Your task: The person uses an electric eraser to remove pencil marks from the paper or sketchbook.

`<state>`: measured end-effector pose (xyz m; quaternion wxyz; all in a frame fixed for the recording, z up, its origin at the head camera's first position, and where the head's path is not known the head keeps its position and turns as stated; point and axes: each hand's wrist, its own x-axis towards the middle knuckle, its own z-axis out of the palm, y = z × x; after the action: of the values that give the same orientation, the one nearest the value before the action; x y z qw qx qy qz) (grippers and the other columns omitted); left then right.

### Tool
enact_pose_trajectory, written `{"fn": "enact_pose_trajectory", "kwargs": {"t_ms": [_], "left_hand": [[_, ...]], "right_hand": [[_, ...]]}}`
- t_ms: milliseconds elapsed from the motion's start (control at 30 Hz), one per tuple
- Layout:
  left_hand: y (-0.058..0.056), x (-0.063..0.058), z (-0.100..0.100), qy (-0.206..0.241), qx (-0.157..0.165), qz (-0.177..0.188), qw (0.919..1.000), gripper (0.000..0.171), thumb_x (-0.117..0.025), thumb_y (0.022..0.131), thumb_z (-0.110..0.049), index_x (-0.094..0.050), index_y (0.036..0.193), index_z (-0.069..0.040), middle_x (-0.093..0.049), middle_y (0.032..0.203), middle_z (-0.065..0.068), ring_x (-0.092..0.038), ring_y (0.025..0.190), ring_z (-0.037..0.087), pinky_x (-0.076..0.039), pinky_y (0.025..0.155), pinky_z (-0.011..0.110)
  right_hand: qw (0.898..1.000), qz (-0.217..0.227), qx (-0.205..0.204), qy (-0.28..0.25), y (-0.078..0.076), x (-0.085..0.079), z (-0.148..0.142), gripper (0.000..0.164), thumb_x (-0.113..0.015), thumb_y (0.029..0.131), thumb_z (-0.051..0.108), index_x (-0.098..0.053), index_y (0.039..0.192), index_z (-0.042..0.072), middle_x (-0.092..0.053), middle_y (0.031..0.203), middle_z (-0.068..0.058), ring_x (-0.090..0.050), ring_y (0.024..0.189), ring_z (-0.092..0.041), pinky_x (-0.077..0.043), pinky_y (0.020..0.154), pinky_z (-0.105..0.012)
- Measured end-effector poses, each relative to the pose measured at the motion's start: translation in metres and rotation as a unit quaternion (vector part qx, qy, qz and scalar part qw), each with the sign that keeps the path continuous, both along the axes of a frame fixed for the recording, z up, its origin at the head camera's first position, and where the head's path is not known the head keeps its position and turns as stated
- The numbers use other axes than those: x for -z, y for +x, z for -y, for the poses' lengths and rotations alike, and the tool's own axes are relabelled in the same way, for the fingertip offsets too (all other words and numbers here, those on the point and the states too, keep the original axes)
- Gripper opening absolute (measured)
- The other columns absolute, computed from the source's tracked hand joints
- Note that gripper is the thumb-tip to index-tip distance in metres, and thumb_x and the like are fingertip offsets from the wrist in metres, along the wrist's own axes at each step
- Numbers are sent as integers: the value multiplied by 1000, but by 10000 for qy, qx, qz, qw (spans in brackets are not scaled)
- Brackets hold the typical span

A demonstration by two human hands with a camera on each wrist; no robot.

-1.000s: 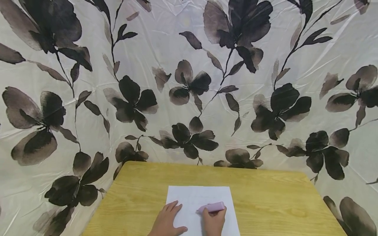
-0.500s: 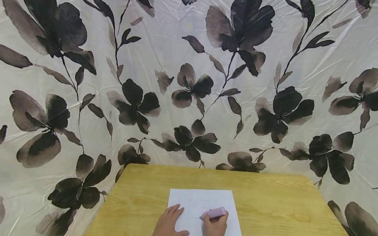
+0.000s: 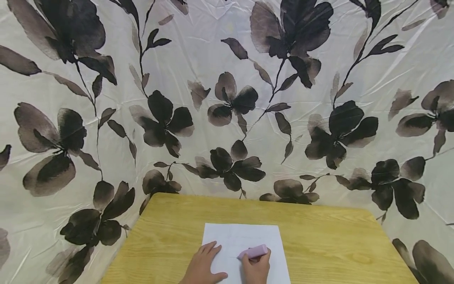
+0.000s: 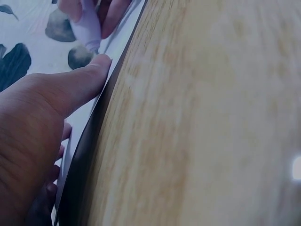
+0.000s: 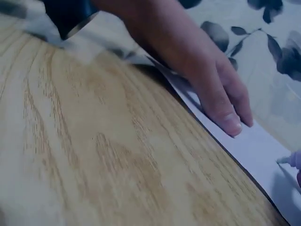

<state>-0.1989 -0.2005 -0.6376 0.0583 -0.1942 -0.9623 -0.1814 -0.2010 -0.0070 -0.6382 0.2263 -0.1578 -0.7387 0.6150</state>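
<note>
A white sheet of paper (image 3: 241, 232) lies on the wooden table. My right hand (image 3: 258, 271) grips a thick lilac marker (image 3: 256, 251), its narrow tip pointing left and down at the sheet. Whether the tip touches the paper is too small to tell. On the sheet's left side rests my left hand (image 3: 203, 264), fingers extended and thumb spread toward the right hand. The left wrist view shows the left thumb (image 4: 80, 87) at the near paper edge, with the marker (image 4: 88, 23) beyond. At the right wrist view's edge, the marker's pale tip (image 5: 284, 160) is over the paper.
The yellow wood-grain table (image 3: 326, 236) extends around the sheet on both sides and behind it. Behind the table hangs a pale cloth (image 3: 198, 130) with dark flower prints. A dark sleeve or band (image 5: 70, 16) shows at the left forearm.
Relative to the sheet, my right hand has shifted slightly left and nearer with the marker. The left hand keeps its place on the paper. The head view has drifted a little.
</note>
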Motion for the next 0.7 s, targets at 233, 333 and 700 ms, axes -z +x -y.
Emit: {"fn": "enact_pose_trajectory", "kwargs": {"t_ms": [233,333,700], "left_hand": [[0,0,1,-19,51,12,10000,92,-55,77,-79,-54,137,-9,-50,140,12,-45,127,33,-42,100,53],[0,0,-1,-3,39,110,9999,93,-55,76,-79,-54,137,-9,-49,140,12,-44,127,34,-42,99,55],[1,-4,-4,-12,-40,229,9997,93,-55,76,-78,-53,138,-9,-48,141,12,-43,128,35,-42,99,55]], "right_hand": [[9990,37,335,-294,2,-3,-2,47,-72,69,-5,-45,107,0,-65,88,-11,-60,70,-16,-49,58,-19],[9993,113,230,-282,2,-2,-3,48,-72,69,-4,-44,107,0,-64,88,-11,-60,70,-15,-50,58,-20],[9999,140,61,49,1,1,1,50,-71,70,-6,-43,111,1,-64,93,-10,-66,81,-23,-56,64,-25]]}}
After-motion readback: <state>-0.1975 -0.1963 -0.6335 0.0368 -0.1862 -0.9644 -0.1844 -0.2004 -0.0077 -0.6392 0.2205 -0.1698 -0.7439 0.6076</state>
